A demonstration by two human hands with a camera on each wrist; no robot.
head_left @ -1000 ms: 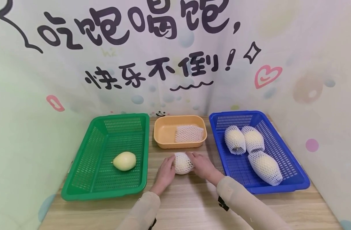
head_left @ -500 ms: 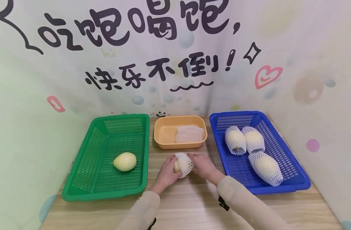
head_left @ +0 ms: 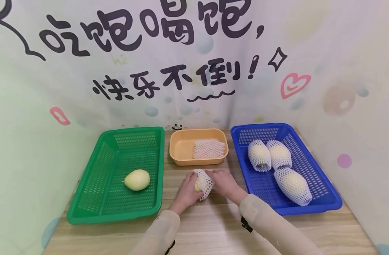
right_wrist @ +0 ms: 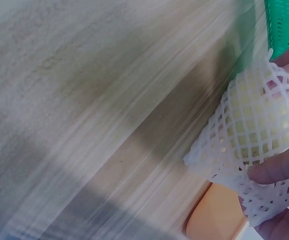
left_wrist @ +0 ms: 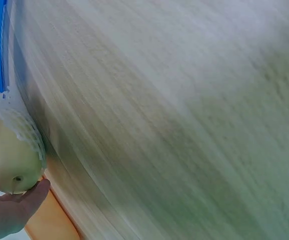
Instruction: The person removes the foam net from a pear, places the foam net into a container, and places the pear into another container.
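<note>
Between my hands at mid-table is a pale yellow pear (left_wrist: 9, 155) partly covered by a white foam net sleeve (head_left: 208, 182). My left hand (head_left: 186, 193) grips the pear from the left, its bare end showing in the left wrist view. From the other side my right hand (head_left: 225, 184) pinches the sleeve's edge; in the right wrist view the thumb (right_wrist: 272, 167) lies on the mesh, which flares out past the fruit. Part of the pear is hidden under the net and fingers.
A green basket (head_left: 162, 166) on the left holds one bare pear (head_left: 137, 180). The blue basket (head_left: 245, 177) at right contains three netted pears (head_left: 293, 185). Behind my hands, an orange tray (head_left: 181, 162) has flat foam nets (head_left: 209, 149) in it.
The left hand has shifted its hold, with its thumb now at the near side of the pear. The netted pear has turned, and some bare skin shows on its left.
</note>
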